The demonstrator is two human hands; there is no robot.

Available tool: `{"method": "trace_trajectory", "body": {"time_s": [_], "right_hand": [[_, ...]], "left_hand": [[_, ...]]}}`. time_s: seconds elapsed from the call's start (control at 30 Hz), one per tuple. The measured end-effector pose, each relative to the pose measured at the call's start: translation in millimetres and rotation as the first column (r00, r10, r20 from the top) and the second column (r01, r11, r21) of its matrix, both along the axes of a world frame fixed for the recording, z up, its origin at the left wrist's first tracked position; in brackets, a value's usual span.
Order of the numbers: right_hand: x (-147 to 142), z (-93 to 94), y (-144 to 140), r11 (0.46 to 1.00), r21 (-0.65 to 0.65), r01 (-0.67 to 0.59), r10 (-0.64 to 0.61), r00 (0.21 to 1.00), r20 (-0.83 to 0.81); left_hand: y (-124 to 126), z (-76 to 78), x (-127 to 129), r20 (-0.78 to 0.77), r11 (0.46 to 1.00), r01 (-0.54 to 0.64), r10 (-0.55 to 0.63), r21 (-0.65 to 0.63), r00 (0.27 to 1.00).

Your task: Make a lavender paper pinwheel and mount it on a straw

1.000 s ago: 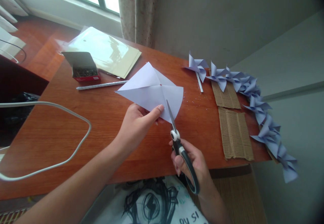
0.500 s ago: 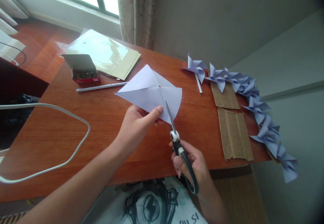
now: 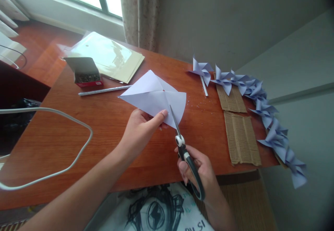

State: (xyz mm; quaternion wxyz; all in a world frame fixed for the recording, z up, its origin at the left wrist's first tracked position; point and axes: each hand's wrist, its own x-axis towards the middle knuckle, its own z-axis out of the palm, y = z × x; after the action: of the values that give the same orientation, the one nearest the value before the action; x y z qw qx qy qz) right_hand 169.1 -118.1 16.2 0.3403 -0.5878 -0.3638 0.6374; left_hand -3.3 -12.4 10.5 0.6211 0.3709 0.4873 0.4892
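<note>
One sheet of pale paper (image 3: 153,97), square with diagonal creases meeting at a small centre mark, is held just above the table (image 3: 109,133), tilted, a corner pointing down toward the person. Left hand (image 3: 139,132) grips its near-left edge, thumb on top and fingers closed under it, so clamped on the paper. Right hand (image 3: 199,170) sits lower right of that hand, fingers closed through the dark handles of the scissors (image 3: 182,144). Blades point up and away from the right hand, slightly left, into the near corner of the paper along a crease toward the centre mark; blades look nearly together, the tip lies on the sheet. Long axis of the scissors runs roughly in line with that diagonal crease, paper lies straight ahead of the blades, left thumb just beside the cut line on its left. Outward: left beyond the left hand a white stick (image 3: 104,90) lies flat, behind it a small open box (image 3: 85,76) with dark small pieces inside, too small to tell what kind, lid flap raised. Behind that, a stack of yellowish sheets in a clear sleeve (image 3: 106,55). Far left a white cable (image 3: 52,144) loops over the table. Right of the right hand two corrugated cardboard strips (image 3: 241,137) lie end to end, and a row of folded paper pinwheels (image 3: 261,102) trails along the table's right edge, one on a white stick.
</note>
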Motion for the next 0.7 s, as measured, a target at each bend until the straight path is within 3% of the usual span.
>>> {"method": "trace_trajectory", "body": {"time_s": [0.17,0.37,0.57,0.7], "right_hand": [[-2.1,1.9,0.7,0.999,-0.014,0.032,-0.033,0.999,-0.011],[1.7,-1.9,3.1,0.999,0.006,-0.036,0.036,0.990,-0.139],[-3.6,0.1,3.7,1.000,0.012,0.015,-0.014,0.994,-0.108],[-3.6,0.7,5.8,1.000,0.004,-0.019,0.020,0.989,-0.145]], "left_hand": [[0.2,-0.4,-0.1,0.005,1.000,0.003,-0.003,0.002,1.000],[0.1,-3.3,-0.9,0.015,1.000,-0.008,0.009,-0.028,1.000],[-0.2,-4.3,-1.3,0.052,0.999,0.030,-0.029,-0.028,0.998],[-0.9,-1.4,-0.5,0.054,0.999,0.043,-0.041,-0.033,0.998]]}}
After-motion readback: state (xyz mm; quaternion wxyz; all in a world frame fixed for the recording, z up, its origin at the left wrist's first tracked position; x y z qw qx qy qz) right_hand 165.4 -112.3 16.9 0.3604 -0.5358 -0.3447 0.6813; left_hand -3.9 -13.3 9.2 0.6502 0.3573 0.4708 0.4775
